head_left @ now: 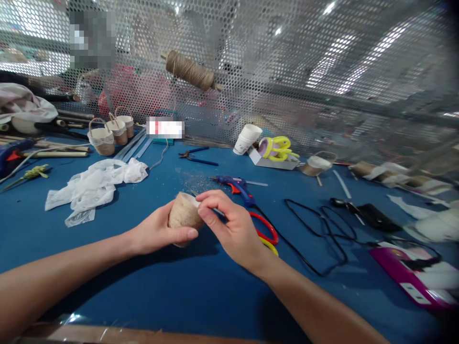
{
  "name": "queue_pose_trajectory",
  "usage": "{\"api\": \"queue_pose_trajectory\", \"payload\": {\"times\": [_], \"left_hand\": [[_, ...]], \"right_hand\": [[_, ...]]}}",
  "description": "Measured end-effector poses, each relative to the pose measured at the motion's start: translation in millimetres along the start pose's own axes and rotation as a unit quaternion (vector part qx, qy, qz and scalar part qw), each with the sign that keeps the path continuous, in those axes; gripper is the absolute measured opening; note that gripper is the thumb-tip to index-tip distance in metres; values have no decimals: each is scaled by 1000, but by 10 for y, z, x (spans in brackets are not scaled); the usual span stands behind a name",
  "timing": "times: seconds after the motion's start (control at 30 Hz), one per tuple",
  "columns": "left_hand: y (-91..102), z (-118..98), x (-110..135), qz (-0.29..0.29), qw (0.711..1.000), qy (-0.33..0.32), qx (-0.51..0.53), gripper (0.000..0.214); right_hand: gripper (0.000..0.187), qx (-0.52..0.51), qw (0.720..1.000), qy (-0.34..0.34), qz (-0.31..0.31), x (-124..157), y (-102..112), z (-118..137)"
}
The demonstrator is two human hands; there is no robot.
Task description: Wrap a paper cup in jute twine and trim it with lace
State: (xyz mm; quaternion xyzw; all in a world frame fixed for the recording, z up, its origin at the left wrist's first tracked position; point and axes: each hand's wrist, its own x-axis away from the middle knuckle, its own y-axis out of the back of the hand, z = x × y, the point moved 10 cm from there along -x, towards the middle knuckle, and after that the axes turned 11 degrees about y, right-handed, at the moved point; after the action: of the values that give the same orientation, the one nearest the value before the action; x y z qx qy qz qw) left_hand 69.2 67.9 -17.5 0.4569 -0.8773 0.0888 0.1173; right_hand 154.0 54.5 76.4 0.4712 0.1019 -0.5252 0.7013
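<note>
My left hand [154, 229] is wrapped around a small paper cup [184, 215] covered in brown twine. The cup is tilted, and its white inside shows at the top. My right hand [233, 224] pinches thumb and fingers together against the cup's right rim; what is between the fingertips is too small to make out. Partly hidden behind that hand is a pair of scissors [267, 228] with red and yellow handles. Just beyond it, a blue hot glue gun [236, 184] lies on the blue table [172, 296], its black cord trailing right.
White lace [103, 186] lies left, before several small handled baskets [102, 141]. Pliers [199, 155] rest farther back. Stacked paper cups [247, 138] stand beside a box [274, 162] with yellow-handled scissors. A twine spool [190, 70] hangs on the mesh panel. A purple power strip [409, 277] sits right.
</note>
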Motion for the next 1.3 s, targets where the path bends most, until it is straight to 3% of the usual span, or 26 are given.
{"api": "queue_pose_trajectory", "payload": {"times": [0.13, 0.23, 0.3, 0.43, 0.5, 0.57, 0.63, 0.7, 0.77, 0.8, 0.87, 1.0, 1.07, 1.17, 1.2, 1.3], "left_hand": [[115, -102, 37, -89, 985, -59, -137, 61], [171, -139, 71, -146, 956, -95, -235, 78], [186, -161, 94, -182, 926, -122, -309, 91], [116, -300, 181, -222, 846, -216, -434, 96], [118, -369, 207, -225, 830, -237, -451, 100], [180, -413, 197, -213, 852, -225, -423, 100], [250, -388, 139, -166, 907, -178, -345, 93], [225, -272, 57, -77, 961, -107, -245, 82], [146, -139, 12, -7, 985, -39, -167, 74], [123, -97, 5, 1, 989, -20, -150, 70], [141, -83, 12, -35, 986, -19, -159, 67], [192, -218, 86, -112, 965, -100, -214, 81], [326, -283, 111, -156, 963, -128, -181, 67], [709, -345, 172, -274, 946, -157, -76, 25], [798, -353, 180, -296, 939, -165, -52, 21], [880, -319, 99, -286, 947, -146, -35, 29]], "right_hand": [[16, 27, 999, 28, 27, 14, -37, 24], [15, 31, 997, 48, 50, -1, -67, 78], [20, 35, 996, 56, 51, -8, -85, 116], [13, 46, 997, 57, 41, 4, -124, 136], [14, 37, 998, 52, 27, 9, -102, 108], [12, 24, 998, 52, 22, 3, -70, 81], [12, 11, 998, 55, 30, -9, -56, 67], [13, -3, 997, 60, 48, -18, -68, 68], [13, -9, 997, 51, 60, -16, -89, 56], [12, -10, 997, 42, 64, -11, -101, 42], [10, -6, 997, 18, 70, 6, -127, 3], [12, -4, 997, -23, 77, 28, -163, -74], [14, -14, 997, -41, 70, 26, -145, -123], [14, -15, 996, -53, 69, 13, -116, -184], [15, -10, 996, -50, 73, 7, -110, -196], [15, 21, 996, -32, 81, -14, -85, -213]]}}
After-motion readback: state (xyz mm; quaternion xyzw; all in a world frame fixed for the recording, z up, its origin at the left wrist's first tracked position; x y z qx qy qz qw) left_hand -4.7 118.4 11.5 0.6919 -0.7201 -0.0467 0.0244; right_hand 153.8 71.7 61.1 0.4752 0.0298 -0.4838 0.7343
